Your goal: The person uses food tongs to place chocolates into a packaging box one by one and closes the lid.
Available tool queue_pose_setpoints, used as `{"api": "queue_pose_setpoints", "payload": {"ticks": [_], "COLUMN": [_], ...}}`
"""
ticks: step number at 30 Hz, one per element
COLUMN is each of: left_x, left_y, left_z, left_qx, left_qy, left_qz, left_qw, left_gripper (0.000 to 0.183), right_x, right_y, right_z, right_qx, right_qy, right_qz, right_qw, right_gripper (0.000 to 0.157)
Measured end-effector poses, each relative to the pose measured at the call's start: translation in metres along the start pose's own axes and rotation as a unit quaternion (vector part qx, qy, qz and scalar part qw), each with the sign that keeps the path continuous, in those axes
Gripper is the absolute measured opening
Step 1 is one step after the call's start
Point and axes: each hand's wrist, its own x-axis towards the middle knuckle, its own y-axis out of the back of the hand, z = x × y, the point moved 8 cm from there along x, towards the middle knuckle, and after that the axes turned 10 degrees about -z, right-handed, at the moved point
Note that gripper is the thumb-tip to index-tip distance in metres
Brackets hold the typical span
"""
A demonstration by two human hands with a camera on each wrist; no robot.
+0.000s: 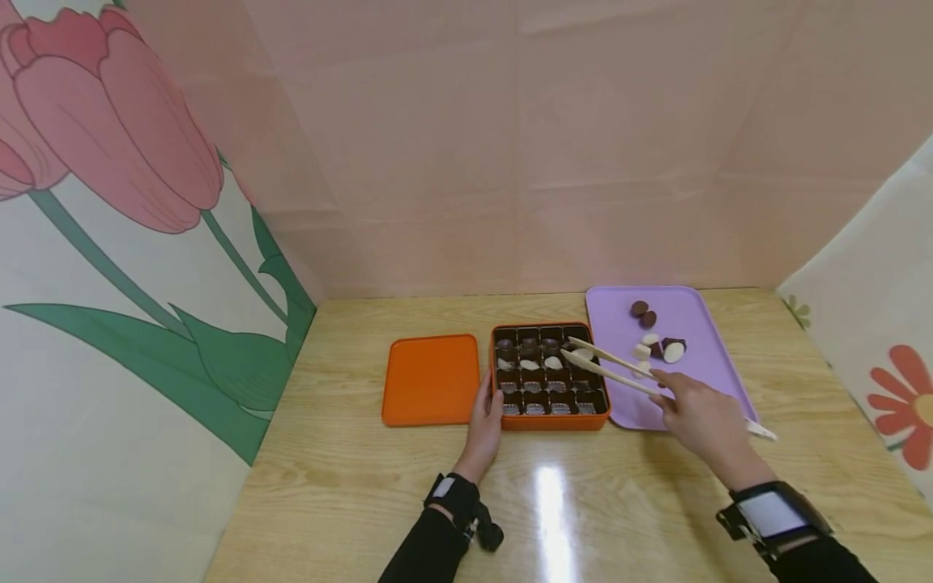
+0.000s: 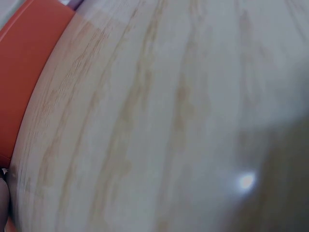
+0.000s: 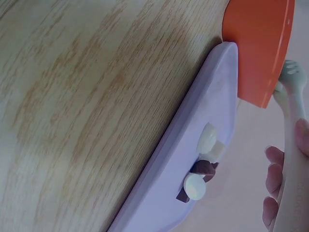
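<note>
An orange box (image 1: 557,423) with a dark compartment insert stands on the table. Dark brown chocolates (image 1: 528,344) lie in its back row, and white chocolates (image 1: 553,363) in the row in front of that. My left hand (image 1: 483,429) rests along the box's left side near the front corner, fingers fairly straight. My right hand (image 1: 703,417) grips pale tongs (image 1: 619,378), whose tips are over the right end of the second row, around a white piece (image 1: 583,354). In the right wrist view the tong tips are partly hidden behind the box wall.
Right of the box lies a lilac tray (image 1: 710,368), holding two round brown chocolates (image 1: 644,314) at the back and a cluster of white and brown pieces (image 1: 674,351). An orange lid (image 1: 430,380) lies flat at the left. A pinkish cloth wall (image 1: 517,162) stands behind.
</note>
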Motion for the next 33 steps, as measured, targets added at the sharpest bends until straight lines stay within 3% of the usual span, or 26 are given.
{"api": "queue_pose_setpoints", "payload": {"ticks": [18,27,33], "left_x": [-0.001,-0.001,0.0], "left_y": [0.001,0.0,0.001], "left_z": [-0.003,-0.002,-0.003], "left_qx": [0.002,0.003,0.001], "left_qy": [0.016,0.014,0.016], "left_qz": [0.001,-0.002,-0.002], "left_qw": [0.9999,0.9999,0.9999], "left_gripper": [0.056,0.056,0.055], "right_x": [-0.003,-0.012,-0.024], "right_y": [-0.002,-0.002,-0.001], "right_z": [0.001,0.022,0.042], "right_qx": [0.006,0.032,0.039], "right_qy": [-0.005,-0.072,-0.09], "right_qz": [-0.001,-0.046,-0.061], "right_qw": [1.0,0.996,0.993], "right_gripper": [0.039,0.042,0.042]}}
